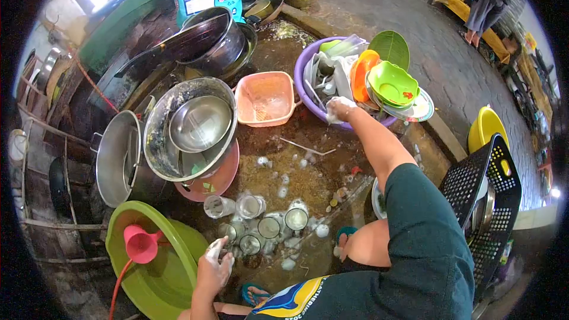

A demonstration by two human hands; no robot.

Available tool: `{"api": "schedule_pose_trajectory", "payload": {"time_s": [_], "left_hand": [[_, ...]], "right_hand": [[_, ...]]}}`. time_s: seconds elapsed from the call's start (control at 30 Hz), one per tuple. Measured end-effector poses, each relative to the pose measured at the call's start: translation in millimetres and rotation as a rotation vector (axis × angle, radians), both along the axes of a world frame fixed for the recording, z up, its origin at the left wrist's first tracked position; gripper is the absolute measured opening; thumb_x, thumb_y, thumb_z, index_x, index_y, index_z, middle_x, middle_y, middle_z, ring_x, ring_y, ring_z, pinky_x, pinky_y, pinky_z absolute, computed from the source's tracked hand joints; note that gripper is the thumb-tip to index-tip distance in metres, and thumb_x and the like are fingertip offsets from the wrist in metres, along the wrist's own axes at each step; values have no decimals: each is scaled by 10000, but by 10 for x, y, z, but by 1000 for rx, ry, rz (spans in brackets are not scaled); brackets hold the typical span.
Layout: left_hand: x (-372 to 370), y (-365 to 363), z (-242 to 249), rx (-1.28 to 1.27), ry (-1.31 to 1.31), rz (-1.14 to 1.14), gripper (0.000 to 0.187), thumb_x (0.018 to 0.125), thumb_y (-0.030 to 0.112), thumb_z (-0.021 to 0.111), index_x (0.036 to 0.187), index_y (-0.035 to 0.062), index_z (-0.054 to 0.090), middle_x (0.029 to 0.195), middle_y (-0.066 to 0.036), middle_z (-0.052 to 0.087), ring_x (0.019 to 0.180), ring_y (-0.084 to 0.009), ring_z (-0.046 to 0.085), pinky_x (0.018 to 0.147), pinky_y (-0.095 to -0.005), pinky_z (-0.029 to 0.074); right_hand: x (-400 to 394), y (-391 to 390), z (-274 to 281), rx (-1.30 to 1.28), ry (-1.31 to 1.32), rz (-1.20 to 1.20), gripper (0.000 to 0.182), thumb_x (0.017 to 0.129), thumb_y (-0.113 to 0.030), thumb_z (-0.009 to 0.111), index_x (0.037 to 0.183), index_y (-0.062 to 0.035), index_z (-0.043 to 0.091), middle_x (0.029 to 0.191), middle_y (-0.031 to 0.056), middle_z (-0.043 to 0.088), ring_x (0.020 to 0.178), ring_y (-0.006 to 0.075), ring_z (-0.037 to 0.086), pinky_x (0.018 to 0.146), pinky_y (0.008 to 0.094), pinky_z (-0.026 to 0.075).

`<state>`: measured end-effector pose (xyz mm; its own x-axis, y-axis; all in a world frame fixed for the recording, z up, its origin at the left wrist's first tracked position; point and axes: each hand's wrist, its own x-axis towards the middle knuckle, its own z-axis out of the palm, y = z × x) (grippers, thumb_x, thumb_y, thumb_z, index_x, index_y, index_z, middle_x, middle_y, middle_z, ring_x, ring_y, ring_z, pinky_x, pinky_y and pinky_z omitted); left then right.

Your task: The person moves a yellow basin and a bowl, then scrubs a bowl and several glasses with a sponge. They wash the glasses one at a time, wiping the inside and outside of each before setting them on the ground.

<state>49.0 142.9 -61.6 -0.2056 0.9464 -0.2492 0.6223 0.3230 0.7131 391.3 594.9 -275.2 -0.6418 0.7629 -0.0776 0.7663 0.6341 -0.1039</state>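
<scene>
My right hand (339, 109), covered in white suds, reaches to the near rim of a purple basin (300, 86). Its fingers are curled, and foam hides whatever they may hold. Inside the basin are a lime-green scalloped bowl (392, 83), an orange dish (363, 75), plates and clear plastic. Low on the left, my left hand (218, 268) is soapy and empty, its fingers apart. Just beyond it, several drinking glasses (268, 227) stand in suds on the wet floor, with one glass (219, 207) lying on its side.
A green tub (192, 243) with a pink dipper (141, 244) stands at left. Behind it are large metal pots (115, 160) and a steel basin (153, 136). A peach square tub (265, 120) sits centrally. A black crate (504, 201) stands at right. People are in the background.
</scene>
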Motion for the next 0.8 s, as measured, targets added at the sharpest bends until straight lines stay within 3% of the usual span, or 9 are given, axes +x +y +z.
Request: {"api": "schedule_pose_trajectory", "payload": {"time_s": [0.07,0.13,0.23,0.33,0.47,0.5,0.53,0.77,0.8], "left_hand": [[7,0,3,-12,-18,12,369,724,-13,538,1089,18,498,954,-132,544,734,-164,536,669,-260,437],[21,22,16,-18,-41,24,368,724,-14,537,1088,18,498,958,-136,543,738,-166,536,669,-258,438],[56,50,39,16,-13,-21,364,724,3,540,1085,15,497,974,-156,541,779,-208,553,690,-272,438],[59,47,32,14,31,-67,362,720,21,545,1079,15,500,989,-173,540,828,-258,557,725,-285,434],[65,-11,-20,47,31,-84,356,719,30,548,1072,18,506,983,-180,544,855,-276,552,745,-289,427],[76,-12,-17,92,57,-114,353,720,28,548,1070,19,507,972,-174,548,852,-262,554,741,-285,428],[109,-1,26,112,56,-120,353,720,28,548,1070,19,507,972,-174,548,852,-262,554,741,-285,428],[263,0,-126,143,-309,-7,325,758,15,522,1082,-8,499,945,-86,561,815,-128,526,719,-250,436],[334,40,-123,191,-467,53,317,770,11,509,1085,-19,494,950,-76,557,820,-121,520,712,-246,440]], "right_hand": [[64,196,-314,74,-65,60,240,726,-298,483,824,-104,587,828,158,589,794,270,574,724,349,448],[25,119,-146,-523,488,-459,305,785,-334,434,936,-97,553,942,165,549,920,248,520,803,334,402],[-34,97,192,-795,1078,-414,322,829,-305,396,1039,-80,493,1013,158,506,998,234,460,874,324,348],[-87,-155,969,-75,683,-193,300,832,-246,406,1069,-72,468,1006,149,514,969,251,477,869,319,365],[-217,-437,2135,-122,817,-434,194,752,-73,477,927,-26,547,765,94,579,686,189,565,638,343,467],[-150,-324,1902,-532,1650,-380,129,757,-107,489,843,-61,573,701,55,573,623,168,552,557,323,460],[-128,-329,1981,-922,1981,-501,129,769,-157,494,835,-67,557,725,48,569,604,173,542,531,324,466],[57,-177,1796,-1237,2165,-325,158,798,-170,433,860,-68,536,690,58,571,558,163,554,474,322,480],[-87,-443,2075,-1017,2166,-629,143,794,-153,430,840,-70,537,682,58,567,504,151,532,443,278,461]]}}
